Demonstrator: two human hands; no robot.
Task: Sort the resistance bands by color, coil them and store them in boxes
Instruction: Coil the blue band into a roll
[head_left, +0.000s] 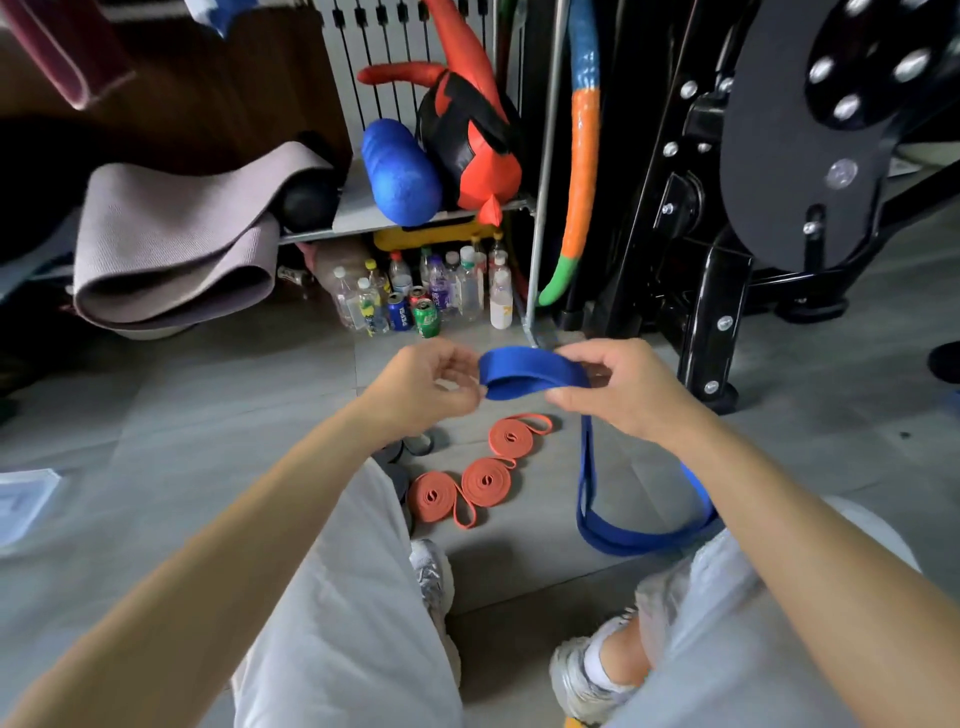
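Note:
I hold a wide blue resistance band (530, 371) in the air in front of me. My right hand (618, 387) pinches its folded upper end. My left hand (431, 387) is at the fold's left tip, fingers curled toward it. The rest of the blue band hangs down in a long loop that reaches the floor near my right knee. On the floor below lie three coiled orange bands (485, 480), each with a loose tail. Dark coiled bands (410, 447) lie partly hidden behind my left knee.
A cluster of bottles and cans (426, 291) stands on the floor under a shelf. The shelf holds a blue foam roller (400, 171) and a red-black bag. A black gym machine (727, 234) stands at right. A grey mat (171, 244) hangs at left, and paper (23, 501) lies on the floor.

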